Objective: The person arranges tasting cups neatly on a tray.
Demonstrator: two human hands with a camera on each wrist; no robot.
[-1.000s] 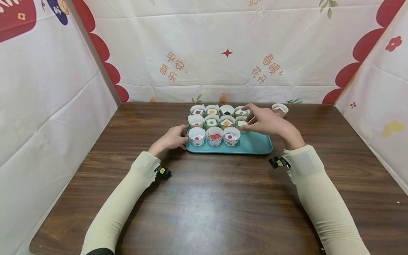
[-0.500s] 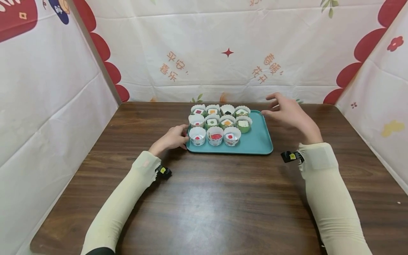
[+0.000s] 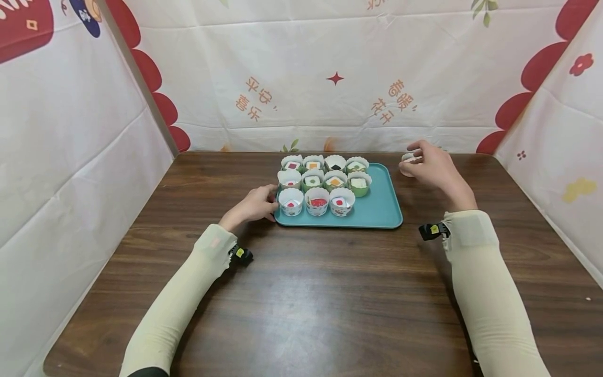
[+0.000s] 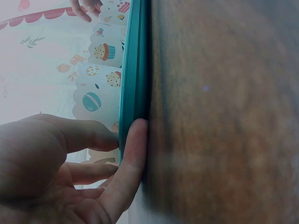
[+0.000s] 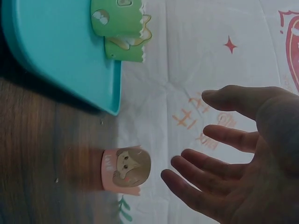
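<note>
A teal tray [image 3: 377,212] lies on the table, carrying rows of paper cupcake cups with small coloured pieces inside. My left hand [image 3: 254,204] grips the tray's left end; in the left wrist view its fingers [image 4: 132,163] lie along the rim, near a white printed cup [image 4: 96,93]. Beyond the tray's right back corner stands a pink paper cupcake cup [image 5: 125,170] with an animal picture. My right hand [image 3: 435,165] hovers by this cup, partly hiding it in the head view. Its fingers [image 5: 210,163] are spread and apart from the cup in the right wrist view.
Green cups [image 3: 360,184] stand at the right end of the back rows, and white cups [image 3: 342,202] form the front row. A white printed cloth [image 3: 301,78] hangs behind the brown table [image 3: 301,293] and along both sides.
My right hand has left the green cup on the tray and moved right to the pink cup beyond it. My left hand has stayed at the tray's left end.
</note>
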